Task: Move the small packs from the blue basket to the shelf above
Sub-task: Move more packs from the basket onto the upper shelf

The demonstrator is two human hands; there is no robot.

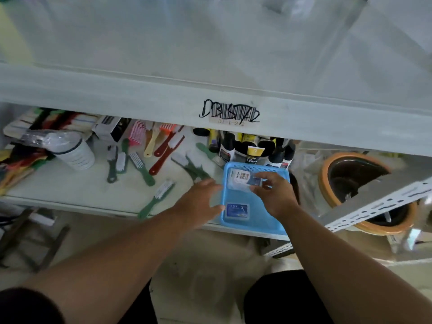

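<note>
The right hand (274,195) pinches a small white-and-blue pack (247,181) over the blue basket (257,218); the left hand (201,204), fingers straight, touches its left rim; brushes (140,160) lie near

Blue basket (275,220): shallow, rectangular, perforated plastic walls, sat flat at the front edge of the lower shelf (70,185), its near rim level with that edge. Two small packs were inside. Pack one (237,209) lay flat in the near left corner, blue label face up, touching nothing else I could see. Pack two (243,181), white and blue with printed text, was at the far end, pinched in my right hand (273,195). The upper shelf (163,43), pale and bare where visible, ran directly above the basket.
</note>
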